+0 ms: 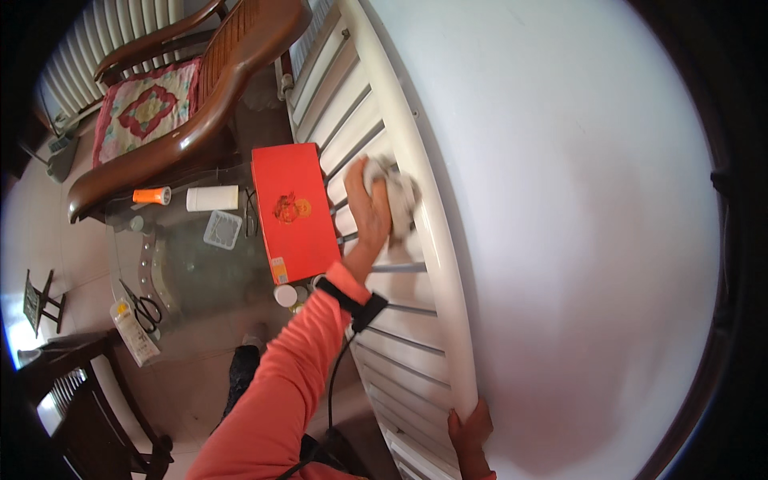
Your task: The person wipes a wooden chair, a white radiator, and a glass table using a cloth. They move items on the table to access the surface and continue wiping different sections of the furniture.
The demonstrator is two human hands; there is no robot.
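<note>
In the middle of the head view, my left hand [367, 207] holds a crumpled whitish cloth [396, 195] against the slats of a white radiator [399, 294], just beside its thick top rail. The cloth is blurred. My right hand [471, 426] rests on the lower end of that rail [447, 288], fingers curled around it; its underside is hidden. A black strap with a cable circles my left wrist. Left of the cloth lies a flat red box [296, 210] on a glass table.
The glass table [204, 270] bears an orange flashlight [151, 196], a white container [212, 198], a clear plastic tray [223, 229], scissors [144, 309] and small jars [285, 296]. A wooden armchair [180, 135] stands beyond; a dark chair [90, 408] is at lower left.
</note>
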